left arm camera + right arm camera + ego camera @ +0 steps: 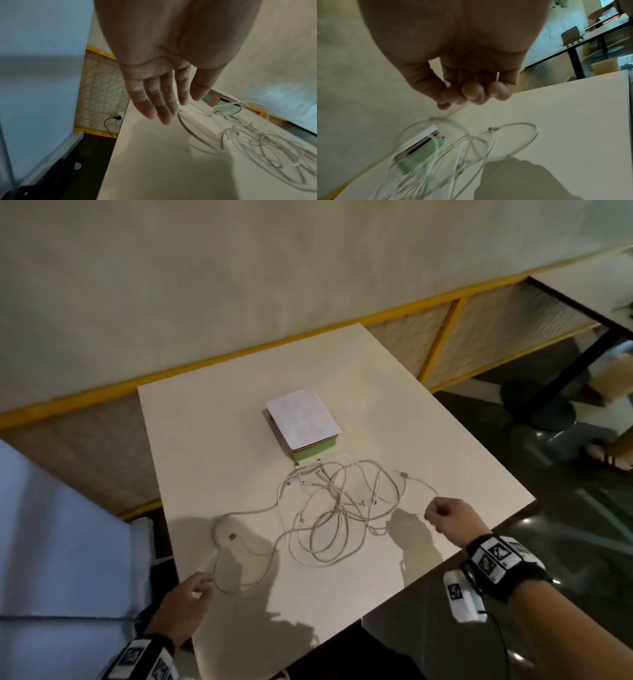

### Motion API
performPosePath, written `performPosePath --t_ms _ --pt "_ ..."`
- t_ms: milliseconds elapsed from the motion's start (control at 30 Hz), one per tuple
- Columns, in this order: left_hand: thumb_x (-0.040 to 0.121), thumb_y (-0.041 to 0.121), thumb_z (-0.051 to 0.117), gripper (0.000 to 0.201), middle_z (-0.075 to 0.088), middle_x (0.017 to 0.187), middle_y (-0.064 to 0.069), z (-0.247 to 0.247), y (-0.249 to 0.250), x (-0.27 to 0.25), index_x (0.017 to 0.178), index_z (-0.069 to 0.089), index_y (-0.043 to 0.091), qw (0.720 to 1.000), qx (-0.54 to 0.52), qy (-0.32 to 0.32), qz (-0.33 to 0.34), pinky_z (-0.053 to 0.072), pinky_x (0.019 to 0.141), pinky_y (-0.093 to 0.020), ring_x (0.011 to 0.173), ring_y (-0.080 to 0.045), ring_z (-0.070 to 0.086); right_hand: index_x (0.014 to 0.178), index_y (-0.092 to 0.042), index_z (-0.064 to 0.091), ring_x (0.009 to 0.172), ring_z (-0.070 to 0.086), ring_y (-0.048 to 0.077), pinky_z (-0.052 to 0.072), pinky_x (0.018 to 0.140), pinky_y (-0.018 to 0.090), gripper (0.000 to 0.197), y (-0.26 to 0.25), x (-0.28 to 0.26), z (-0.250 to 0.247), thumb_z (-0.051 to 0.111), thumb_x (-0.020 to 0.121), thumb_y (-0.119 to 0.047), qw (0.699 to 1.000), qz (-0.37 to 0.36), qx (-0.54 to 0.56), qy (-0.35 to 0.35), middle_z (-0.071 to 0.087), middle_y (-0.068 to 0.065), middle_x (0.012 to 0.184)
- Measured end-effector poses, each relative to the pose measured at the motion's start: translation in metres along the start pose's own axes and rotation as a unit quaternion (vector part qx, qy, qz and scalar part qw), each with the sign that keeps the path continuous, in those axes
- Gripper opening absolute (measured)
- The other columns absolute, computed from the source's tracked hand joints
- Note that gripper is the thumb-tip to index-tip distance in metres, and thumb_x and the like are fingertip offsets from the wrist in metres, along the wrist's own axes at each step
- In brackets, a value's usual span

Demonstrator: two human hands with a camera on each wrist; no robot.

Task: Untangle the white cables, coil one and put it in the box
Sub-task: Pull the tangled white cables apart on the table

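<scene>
Several white cables (337,508) lie in a loose tangle on the white table (212,446), just in front of a flat box (303,419) that has a white lid and a green base. One loop (236,556) trails out toward the near left corner. My left hand (205,582) is at that loop, and in the left wrist view its fingers (164,108) are straight, with the tips right by the cable (185,127). My right hand (433,513) hovers over the table's right side beside the tangle. Its fingers (471,92) are curled against the thumb with nothing visible in them. The cables (453,155) and box (419,151) lie below it.
A pale blue-white padded seat (61,535) stands left of the table. A yellow-framed woven panel (445,344) runs behind it below the wall. On the right are a black-framed table (582,313), dark glossy floor and someone's sandalled foot (606,460).
</scene>
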State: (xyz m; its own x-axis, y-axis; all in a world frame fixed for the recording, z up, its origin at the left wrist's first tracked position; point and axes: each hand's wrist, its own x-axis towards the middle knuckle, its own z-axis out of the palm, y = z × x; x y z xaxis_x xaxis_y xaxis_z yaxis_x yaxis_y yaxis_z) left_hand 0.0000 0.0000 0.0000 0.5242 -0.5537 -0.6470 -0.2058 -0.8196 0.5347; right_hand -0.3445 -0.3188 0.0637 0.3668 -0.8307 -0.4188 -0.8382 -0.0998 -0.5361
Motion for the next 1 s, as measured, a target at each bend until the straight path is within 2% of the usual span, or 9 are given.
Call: performPosePath --t_ms 100,200,333,500,633,733,833,933,1000 --pt "0.093 0.017 0.053 0.014 0.062 0.101 -0.011 0.016 0.004 0.013 0.106 0.059 0.017 0.997 -0.048 0.040 -0.035 0.043 0.063 -0.027 0.077 -0.021 0.059 0.089 -0.014 0.061 0.086 0.061 0.034 0.044 0.070 0.032 0.006 0.020 0.053 -0.014 0.056 0.085 -0.013 0.996 0.051 -0.028 0.068 0.064 0.013 0.085" --pt "0.090 0.008 0.057 0.015 0.063 0.096 -0.015 0.034 0.009 0.017 0.103 0.063 0.011 0.992 -0.086 0.074 -0.060 0.041 0.057 -0.029 0.069 -0.022 0.058 0.121 -0.011 0.050 0.107 0.055 0.037 0.045 0.088 0.038 0.034 0.038 0.106 -0.005 0.054 0.088 -0.019 0.991 0.063 -0.116 0.000 0.055 0.019 0.119" --pt "0.092 0.009 0.055 0.015 0.061 0.095 -0.012 0.046 0.022 0.012 0.104 0.063 0.011 0.988 -0.103 0.099 -0.065 0.043 0.056 -0.024 0.072 -0.025 0.060 0.133 -0.010 0.038 0.119 0.043 0.035 0.042 0.098 0.042 0.044 0.055 0.154 0.015 0.042 0.090 -0.018 0.972 0.025 -0.220 -0.075 0.042 0.014 0.135" --pt "0.090 0.018 0.059 0.015 0.063 0.091 -0.010 0.054 0.036 0.001 0.088 0.060 0.033 0.986 -0.111 0.113 -0.043 0.039 0.052 -0.015 0.065 -0.019 0.058 0.110 0.003 0.049 0.108 0.054 0.039 0.043 0.091 0.040 0.031 0.040 0.163 0.017 0.039 0.095 -0.023 0.983 0.052 -0.172 -0.048 0.057 0.027 0.117" --pt "0.088 0.006 0.059 0.022 0.059 0.112 -0.008 0.050 0.045 0.001 0.102 0.063 0.024 0.990 -0.032 0.134 -0.033 0.041 0.081 -0.025 0.097 -0.025 0.059 0.096 -0.004 0.044 0.082 0.059 0.038 0.045 0.072 0.039 0.013 0.020 0.152 0.006 0.042 0.094 -0.017 0.999 0.024 -0.046 -0.010 0.063 0.024 0.091" --pt "0.083 0.005 0.064 0.029 0.054 0.124 -0.016 0.041 0.057 0.005 0.111 0.065 0.012 0.979 0.072 0.191 0.008 0.039 0.098 -0.038 0.114 -0.034 0.052 0.092 -0.012 0.047 0.062 0.054 0.027 0.045 0.062 0.038 0.003 -0.013 0.134 -0.007 0.046 0.093 -0.014 0.995 -0.059 0.085 0.012 0.060 0.004 0.065" --pt "0.086 0.008 0.063 0.025 0.060 0.113 -0.005 0.021 0.102 0.008 0.107 0.064 0.020 0.976 0.048 0.194 0.089 0.043 0.083 -0.027 0.096 -0.025 0.060 0.087 -0.027 0.056 0.050 0.047 0.009 0.040 0.055 0.029 0.014 -0.062 0.106 -0.008 0.050 0.093 -0.016 0.976 -0.139 0.168 -0.026 0.054 -0.009 0.051" --pt "0.090 0.027 0.059 0.010 0.068 0.085 0.021 0.006 0.154 0.008 0.096 0.063 0.035 0.980 -0.066 0.107 0.153 0.044 0.066 -0.012 0.073 -0.007 0.062 0.084 -0.027 0.059 0.048 0.047 0.009 0.043 0.054 0.025 0.015 -0.112 0.077 0.013 0.052 0.093 -0.017 0.961 -0.198 0.177 -0.073 0.061 -0.006 0.058" --pt "0.093 0.027 0.055 0.013 0.070 0.079 0.023 0.006 0.180 0.009 0.090 0.066 0.034 0.971 -0.136 0.072 0.181 0.046 0.063 -0.013 0.068 -0.003 0.062 0.085 -0.025 0.057 0.046 0.048 0.005 0.042 0.054 0.019 0.012 -0.140 0.060 0.033 0.053 0.093 -0.017 0.956 -0.229 0.166 -0.082 0.065 -0.004 0.063"
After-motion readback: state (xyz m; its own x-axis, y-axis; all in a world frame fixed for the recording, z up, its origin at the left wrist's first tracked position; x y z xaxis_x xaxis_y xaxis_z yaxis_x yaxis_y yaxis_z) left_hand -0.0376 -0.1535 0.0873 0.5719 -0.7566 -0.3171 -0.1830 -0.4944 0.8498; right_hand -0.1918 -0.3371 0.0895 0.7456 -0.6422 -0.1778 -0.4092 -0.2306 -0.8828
